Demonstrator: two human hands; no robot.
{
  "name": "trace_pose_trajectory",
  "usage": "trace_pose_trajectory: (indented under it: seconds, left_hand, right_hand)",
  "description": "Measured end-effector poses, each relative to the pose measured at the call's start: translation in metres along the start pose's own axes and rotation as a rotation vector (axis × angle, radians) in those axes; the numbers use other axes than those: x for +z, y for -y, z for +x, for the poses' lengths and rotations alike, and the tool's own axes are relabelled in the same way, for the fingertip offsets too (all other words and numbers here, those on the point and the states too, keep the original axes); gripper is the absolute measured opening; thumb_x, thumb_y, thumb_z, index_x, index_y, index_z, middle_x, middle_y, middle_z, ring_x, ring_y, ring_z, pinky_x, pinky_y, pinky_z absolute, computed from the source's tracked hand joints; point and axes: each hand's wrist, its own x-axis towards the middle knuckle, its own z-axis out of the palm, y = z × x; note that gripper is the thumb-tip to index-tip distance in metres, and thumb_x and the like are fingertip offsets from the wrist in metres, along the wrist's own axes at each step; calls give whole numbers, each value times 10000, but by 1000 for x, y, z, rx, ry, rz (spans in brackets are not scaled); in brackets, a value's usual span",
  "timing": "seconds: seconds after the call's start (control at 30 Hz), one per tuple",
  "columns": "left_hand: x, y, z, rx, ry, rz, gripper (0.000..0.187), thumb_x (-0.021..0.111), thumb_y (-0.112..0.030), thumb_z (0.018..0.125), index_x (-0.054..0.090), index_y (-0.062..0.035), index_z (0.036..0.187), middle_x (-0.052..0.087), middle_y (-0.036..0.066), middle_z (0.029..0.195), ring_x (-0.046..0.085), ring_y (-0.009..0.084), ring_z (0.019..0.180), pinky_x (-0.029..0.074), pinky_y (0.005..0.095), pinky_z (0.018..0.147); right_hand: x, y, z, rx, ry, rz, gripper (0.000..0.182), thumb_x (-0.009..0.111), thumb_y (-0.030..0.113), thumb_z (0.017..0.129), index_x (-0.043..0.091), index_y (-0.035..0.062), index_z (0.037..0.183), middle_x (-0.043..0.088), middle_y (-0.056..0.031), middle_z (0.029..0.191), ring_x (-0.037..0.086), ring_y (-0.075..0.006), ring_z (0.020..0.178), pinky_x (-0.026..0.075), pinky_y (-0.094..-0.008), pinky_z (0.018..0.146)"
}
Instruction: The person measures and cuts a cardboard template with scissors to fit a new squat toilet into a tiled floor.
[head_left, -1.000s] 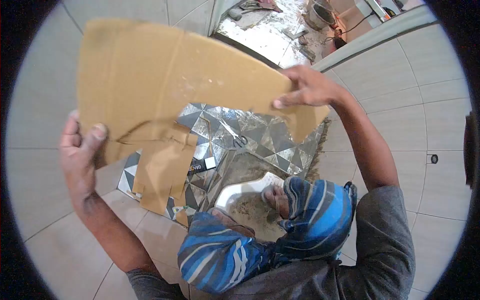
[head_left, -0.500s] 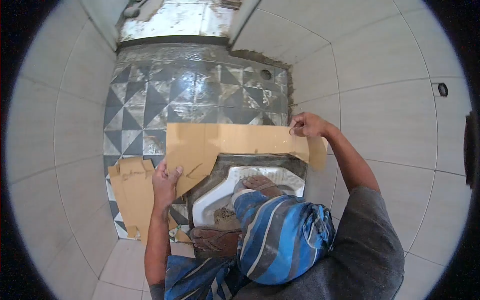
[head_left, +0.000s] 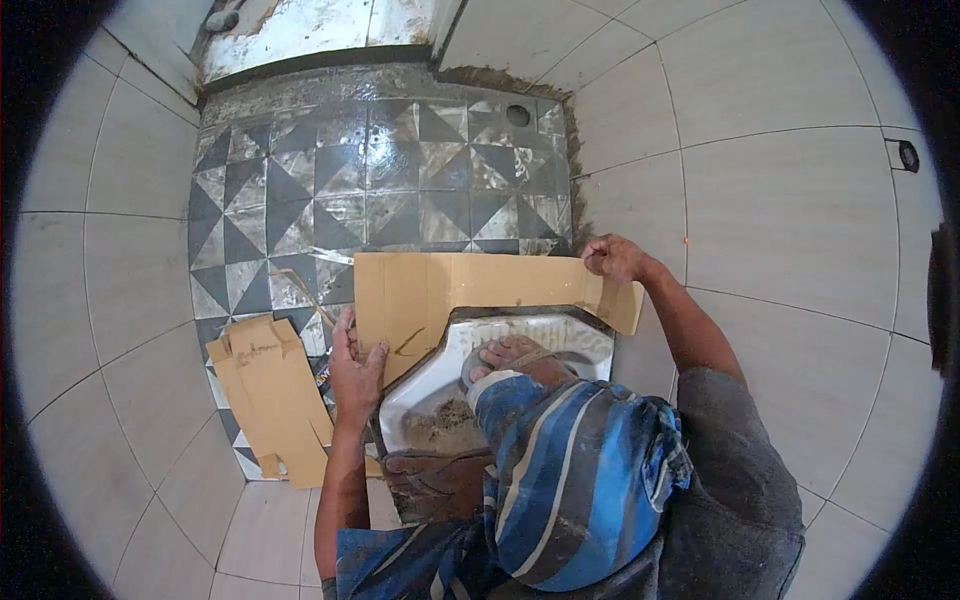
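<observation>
A cut cardboard piece point(head_left: 500, 280) with a notched lower edge lies along the back rim of a white squat toilet pan point(head_left: 410, 395). At its left end my left hand point(head_left: 358, 370) grips the edge, thumb on top. Its right end is pinched by my right hand point(head_left: 614, 258), near the wall. The cardboard's notch follows the angled outline of the pan. My feet stand in and beside the pan, where wet grit point(head_left: 450, 415) lies.
More cardboard scraps point(head_left: 265, 385) lie on the patterned floor tiles point(head_left: 340, 190) at the left. A round drain hole point(head_left: 518, 115) sits near the back right corner. Beige tiled walls point(head_left: 780, 210) rise on both sides, and a dark threshold point(head_left: 320, 62) crosses the back.
The cardboard's left end has shifted right and sits closer to the pan, with my left hand moving along with it. The camera view has also shifted slightly.
</observation>
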Motion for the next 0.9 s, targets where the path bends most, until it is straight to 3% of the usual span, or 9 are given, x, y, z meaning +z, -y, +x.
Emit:
trace_pose_trajectory:
  seconds: [0.17,0.27,0.37,0.4,0.47,0.63,0.7,0.83,0.9]
  left_hand:
    - [1,15,-5,165,-102,225,682,701,17,837,415,-6,1456,602,212,1249,615,287,1162,509,382,973]
    - [-3,22,-9,136,-123,420,637,722,-50,833,471,-19,1417,590,212,1253,612,333,1134,503,412,968]
    - [-5,18,-17,191,-165,535,611,733,-66,814,531,-39,1390,637,150,1201,622,257,1016,526,368,861]
    - [-7,21,-18,187,-164,536,611,733,-66,814,531,-39,1390,637,150,1201,622,257,1016,526,368,861]
    - [-10,26,-17,148,-125,568,617,735,-103,823,502,-44,1391,575,215,1218,594,374,1099,493,439,954]
    - [-8,25,-21,162,-136,609,608,748,-107,811,513,-47,1370,569,214,1204,580,384,1117,488,446,952]
    - [-3,27,-19,208,-134,624,606,751,-109,809,516,-49,1364,567,214,1209,578,385,1117,488,448,949]
    - [-4,25,-20,188,-133,657,623,759,-118,805,514,-60,1376,565,211,1213,564,387,1110,474,465,958]
    - [-2,24,-18,223,-151,727,633,762,-115,796,516,-66,1377,560,214,1209,556,388,1111,471,466,961]
  right_hand:
    - [16,-18,9,1,-44,99,187,647,164,862,722,44,984,709,-71,842,631,-173,786,520,-358,758]
    - [24,-26,12,13,-34,155,199,647,167,869,732,45,999,715,-60,854,634,-157,800,523,-348,765]
    - [32,-29,14,45,-26,207,208,645,176,874,741,52,1010,722,-60,870,643,-152,811,527,-342,777]
    - [33,-28,12,73,-26,211,212,643,183,877,745,59,1016,726,-61,880,648,-152,817,529,-340,785]
    - [34,-21,8,89,-41,175,215,639,183,882,747,68,1028,727,-61,881,649,-154,818,531,-339,791]
    - [36,-16,2,148,-65,151,214,626,152,904,740,47,1052,696,-27,849,606,-124,806,508,-318,771]
    - [42,-33,7,5,-118,97,224,618,157,911,740,49,1063,702,-37,855,615,-129,810,515,-322,785]
    - [45,-36,12,150,-69,186,233,603,154,919,737,52,1080,711,-44,889,624,-135,830,518,-320,808]
    - [39,-23,3,-1,-72,116,239,591,142,921,729,41,1088,719,-60,936,639,-150,871,520,-328,835]
